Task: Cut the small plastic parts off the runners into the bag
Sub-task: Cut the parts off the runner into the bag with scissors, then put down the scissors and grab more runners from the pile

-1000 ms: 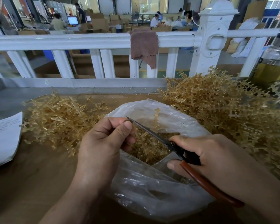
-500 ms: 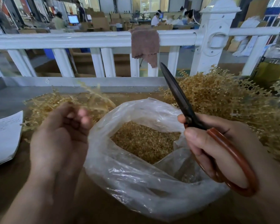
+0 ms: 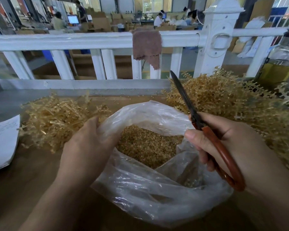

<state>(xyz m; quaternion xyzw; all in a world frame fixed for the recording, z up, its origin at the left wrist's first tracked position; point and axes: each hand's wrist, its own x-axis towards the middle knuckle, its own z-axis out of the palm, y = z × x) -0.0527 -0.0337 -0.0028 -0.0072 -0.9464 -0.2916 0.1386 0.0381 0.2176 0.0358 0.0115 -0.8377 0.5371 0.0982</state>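
A clear plastic bag (image 3: pixel 157 197) lies open at the middle of the near edge of a brown table (image 3: pixel 23 172), holding a heap of small golden parts (image 3: pixel 145 144). The left hand (image 3: pixel 87 147) grips the bag's left rim, and the right hand (image 3: pixel 232 147) holds red-handled scissors (image 3: pixel 212 140), blades together, pointing up and away. Golden runners sit in a left pile (image 3: pixel 57 117) and a bigger right pile (image 3: pixel 223 100) behind the bag.
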